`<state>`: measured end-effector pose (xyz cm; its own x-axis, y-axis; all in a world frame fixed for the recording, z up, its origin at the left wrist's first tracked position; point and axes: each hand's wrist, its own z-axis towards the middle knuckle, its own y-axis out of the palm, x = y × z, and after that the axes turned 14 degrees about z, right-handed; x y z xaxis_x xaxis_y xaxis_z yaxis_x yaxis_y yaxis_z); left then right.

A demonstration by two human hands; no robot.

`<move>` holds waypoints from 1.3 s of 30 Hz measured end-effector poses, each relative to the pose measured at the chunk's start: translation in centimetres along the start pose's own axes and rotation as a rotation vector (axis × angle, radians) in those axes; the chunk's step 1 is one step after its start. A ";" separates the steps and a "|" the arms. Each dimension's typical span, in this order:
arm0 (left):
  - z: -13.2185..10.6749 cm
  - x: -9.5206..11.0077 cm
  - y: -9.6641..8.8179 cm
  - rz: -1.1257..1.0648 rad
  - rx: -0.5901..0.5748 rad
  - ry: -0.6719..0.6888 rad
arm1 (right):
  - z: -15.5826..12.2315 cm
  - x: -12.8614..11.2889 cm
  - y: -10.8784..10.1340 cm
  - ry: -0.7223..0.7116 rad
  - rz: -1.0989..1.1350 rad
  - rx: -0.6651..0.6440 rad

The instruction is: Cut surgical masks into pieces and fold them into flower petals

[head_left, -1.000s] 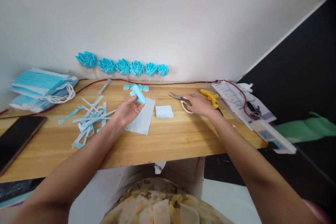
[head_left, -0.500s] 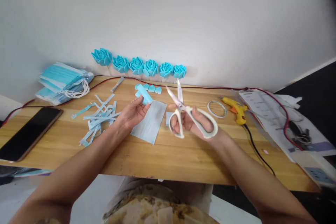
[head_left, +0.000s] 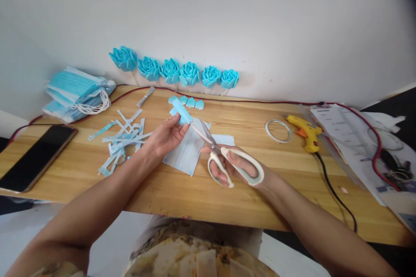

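Between the thumb and fingers of my left hand (head_left: 169,134) is a folded piece of blue mask fabric (head_left: 182,111). My right hand (head_left: 235,162) has its thumb and fingers through the white handles of a pair of scissors (head_left: 212,147). The blades are slightly apart and their tips reach the lower right end of the folded piece. Whether they have cut into it I cannot tell. Below lies a flat pale blue mask sheet (head_left: 183,153), and another pale blue piece (head_left: 224,140) shows partly behind the scissors. Small cut blue petals (head_left: 190,102) lie in a row beyond my left hand.
Cut strips (head_left: 125,138) lie left of my hand, near a phone (head_left: 37,158) and a stack of masks (head_left: 76,93). Several blue fabric flowers (head_left: 170,70) stand along the wall. To the right are a tape roll (head_left: 278,131), a yellow glue gun (head_left: 307,132) and papers (head_left: 344,138).
My right hand has brought the scissors left and down to the folded piece, and the blades have closed partway. My left hand has stayed nearly in place. The view has shifted slightly.
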<state>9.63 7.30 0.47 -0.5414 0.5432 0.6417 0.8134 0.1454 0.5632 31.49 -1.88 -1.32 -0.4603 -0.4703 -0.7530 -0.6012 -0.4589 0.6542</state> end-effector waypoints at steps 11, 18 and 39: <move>-0.2 -0.8 0.0 0.052 -0.047 0.032 | 0.0 -0.2 0.4 -0.002 -0.032 0.041; -1.3 -1.9 0.7 0.104 -0.112 0.039 | 0.2 -0.3 0.8 -0.013 -0.061 0.062; -1.4 -2.3 0.6 0.195 -0.156 0.079 | 0.8 0.8 1.0 -0.085 0.227 0.062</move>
<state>11.11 5.01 0.04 -0.3977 0.4809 0.7814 0.8647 -0.0884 0.4945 30.01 -2.07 -1.29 -0.6399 -0.4894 -0.5924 -0.5141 -0.3003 0.8034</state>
